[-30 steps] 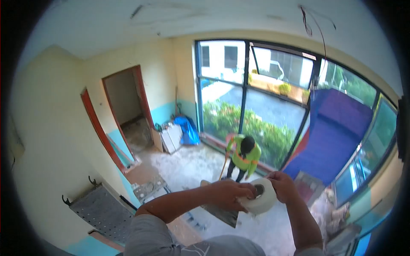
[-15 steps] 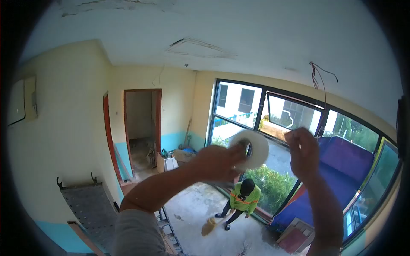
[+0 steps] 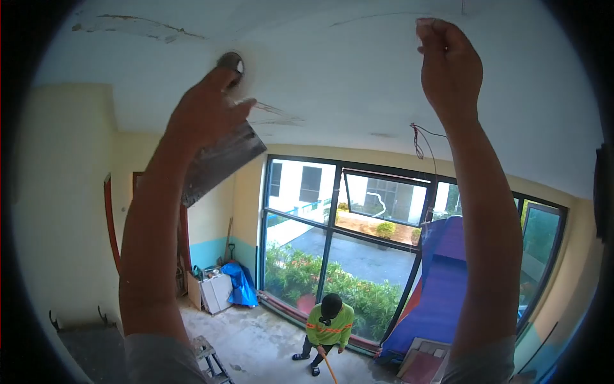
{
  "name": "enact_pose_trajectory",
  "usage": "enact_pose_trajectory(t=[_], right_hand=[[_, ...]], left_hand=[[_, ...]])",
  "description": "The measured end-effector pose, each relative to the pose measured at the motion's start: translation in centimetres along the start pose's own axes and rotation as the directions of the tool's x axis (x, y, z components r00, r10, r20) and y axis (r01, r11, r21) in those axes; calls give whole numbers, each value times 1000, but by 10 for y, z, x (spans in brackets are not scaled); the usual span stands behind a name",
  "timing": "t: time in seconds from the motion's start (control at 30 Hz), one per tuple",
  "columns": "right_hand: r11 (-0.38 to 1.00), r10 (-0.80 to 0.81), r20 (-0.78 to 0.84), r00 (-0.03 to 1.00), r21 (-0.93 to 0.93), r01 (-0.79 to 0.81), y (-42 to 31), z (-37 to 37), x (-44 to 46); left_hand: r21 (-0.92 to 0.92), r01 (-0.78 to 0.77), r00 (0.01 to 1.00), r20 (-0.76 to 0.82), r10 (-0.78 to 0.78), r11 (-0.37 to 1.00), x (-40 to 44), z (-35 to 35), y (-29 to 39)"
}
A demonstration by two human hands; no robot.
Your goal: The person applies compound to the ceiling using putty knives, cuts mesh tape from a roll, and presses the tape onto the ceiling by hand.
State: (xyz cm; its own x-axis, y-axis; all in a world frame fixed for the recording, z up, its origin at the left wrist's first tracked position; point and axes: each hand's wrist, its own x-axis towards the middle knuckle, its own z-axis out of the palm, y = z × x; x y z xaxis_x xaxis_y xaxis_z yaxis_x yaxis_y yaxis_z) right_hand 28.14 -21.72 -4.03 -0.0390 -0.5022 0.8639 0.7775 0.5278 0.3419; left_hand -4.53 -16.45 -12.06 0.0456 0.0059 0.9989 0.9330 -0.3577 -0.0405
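Note:
My left hand (image 3: 208, 115) is raised near the ceiling at the left, closed around a roll of tape (image 3: 231, 63). The roll's dark core shows, while its pale side blends into the ceiling. A broad grey flat blade (image 3: 225, 163) juts out below this hand; its handle is hidden. Up at the right, my right hand (image 3: 453, 61) is close to the ceiling, with thumb and fingertips pinched together. What lies between them, if anything, is too small to make out. A faint thin line (image 3: 377, 17) crosses the ceiling towards the right fingertips.
Loose wires (image 3: 419, 141) hang from the ceiling. Below, a person in a green top (image 3: 329, 323) stands holding a long stick. A ladder (image 3: 210, 361) is at lower left. Large windows (image 3: 358, 237) and a purple-blue panel (image 3: 422, 281) are ahead.
Both hands have risen to the ceiling and moved farther apart, and the view has tilted upward. The grey blade now shows under the left hand.

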Motion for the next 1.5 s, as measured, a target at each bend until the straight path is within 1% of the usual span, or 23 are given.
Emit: enact_pose_trajectory(t=[0.03, 0.13, 0.17, 0.2, 0.23, 0.27, 0.3, 0.43, 0.53, 0.63, 0.73, 0.93, 1.03, 1.13, 1.2, 1.27, 1.3, 1.33, 1.37, 1.4, 1.43, 1.47, 1.5], right_hand=[[999, -4, -12, 1000, -42, 4, -3, 1, 8], [991, 68, -201, 977, -96, -89, -27, 2, 27], [997, -12, -250, 968, -74, -7, -20, 5, 32], [991, -52, -249, 967, -129, 20, -12, 5, 36], [983, -84, -251, 964, -177, 40, 18, -23, 37], [973, -119, -245, 962, -221, 64, 26, -23, 41], [966, -32, -205, 978, -258, -22, 23, -26, 41], [930, -141, -187, 972, -361, 66, 41, -24, 42], [891, -204, -186, 961, -442, 104, 50, -22, 36], [874, -201, -205, 958, -479, 80, 47, -22, 31], [839, -240, -167, 956, -532, 118, 40, -12, 33], [746, -358, -184, 915, -646, 162, 51, -13, 25], [727, -337, -159, 928, -670, 149, 65, -23, 19], [731, -341, -95, 935, -652, 201, 75, -29, 0], [503, -207, 58, 977, -850, 157, 69, -18, -21], [302, -169, 266, 949, -902, 307, 88, -17, -48], [243, -218, 395, 892, -864, 442, 127, -18, -60], [497, -201, 429, 881, -730, 469, 142, -15, -86], [734, -185, 462, 867, -523, 434, 157, -13, -112], [890, -168, 494, 853, -297, 347, 172, -11, -138], [975, 59, 580, 813, -207, 76, 163, -9, -180], [965, 261, 670, 695, -156, -212, 153, -11, -222], [877, 365, 728, 581, -61, -476, 157, -17, -270]], left_hand=[[-24, 10, 1000, -19, -10, 1000, 4, -3, -7], [-23, 67, 998, -8, -67, 998, 17, -6, -35], [2, 94, 995, 18, -94, 996, 18, -7, -43], [32, 123, 991, 45, -124, 992, 19, -9, -52], [25, 98, 994, 46, -99, 995, 18, -2, -31], [17, 82, 995, 47, -83, 996, 20, 4, -41], [13, 69, 996, 49, -69, 998, 19, 11, -52], [75, 35, 999, 13, -36, 997, 19, 31, -72], [67, 90, 988, 118, -97, 994, 26, 29, -73], [-87, 215, 972, 114, -205, 973, 34, 31, -82], [-150, 281, 956, 133, -262, 948, 39, 11, -81], [-109, 239, 961, 169, -219, 965, 55, 20, -108], [-32, 222, 958, 192, -212, 975, 41, 12, -87], [52, 195, 958, 202, -202, 979, 23, 26, -80], [79, 155, 959, 228, -169, 985, 7, 48, -92], [59, 118, 937, 325, -131, 991, -27, 72, -97], [26, 106, 914, 390, -108, 994, -47, 83, -99], [-3, 104, 887, 453, -91, 995, -72, 93, -102], [-18, 136, 835, 540, -105, 991, -101, 104, -106], [-27, 173, 777, 619, -119, 985, -135, 114, -110], [-36, 214, 679, 724, -122, 976, -167, 121, -108], [-33, 256, 568, 814, -123, 966, -200, 127, -107], [-31, 299, 417, 903, -101, 954, -228, 129, -102]])
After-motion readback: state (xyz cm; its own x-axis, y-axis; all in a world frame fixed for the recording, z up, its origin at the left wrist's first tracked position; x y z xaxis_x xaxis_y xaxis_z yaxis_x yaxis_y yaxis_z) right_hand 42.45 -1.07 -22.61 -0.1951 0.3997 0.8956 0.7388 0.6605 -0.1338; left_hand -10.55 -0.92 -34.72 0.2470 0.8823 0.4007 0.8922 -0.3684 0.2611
